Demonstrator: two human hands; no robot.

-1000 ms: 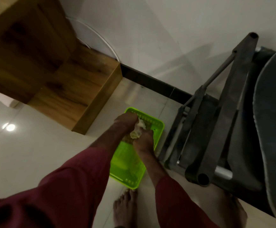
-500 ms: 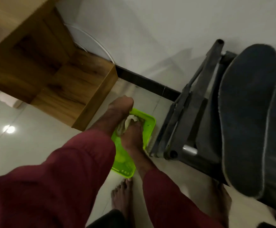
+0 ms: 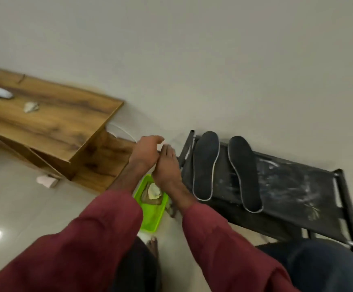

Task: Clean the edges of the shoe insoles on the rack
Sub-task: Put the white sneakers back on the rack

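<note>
White wall, pale tiled floor. Wood cabinet stood left, black rack right, with left insole and right insole flat on top. Green tray sat on the floor between, holding a cloth. Left hand and right hand were empty, fingers relaxed, touching above the tray.

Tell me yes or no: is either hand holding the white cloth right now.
No, the white cloth lies in the green tray; the left hand and right hand hold nothing.

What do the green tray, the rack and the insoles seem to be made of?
Green tray: probably glossy plastic, bright and slightly translucent. Rack: seemingly black-painted metal tubes, dark scuffed surface. Insoles: matte dark foam or fabric, pale rims; unsure.
</note>
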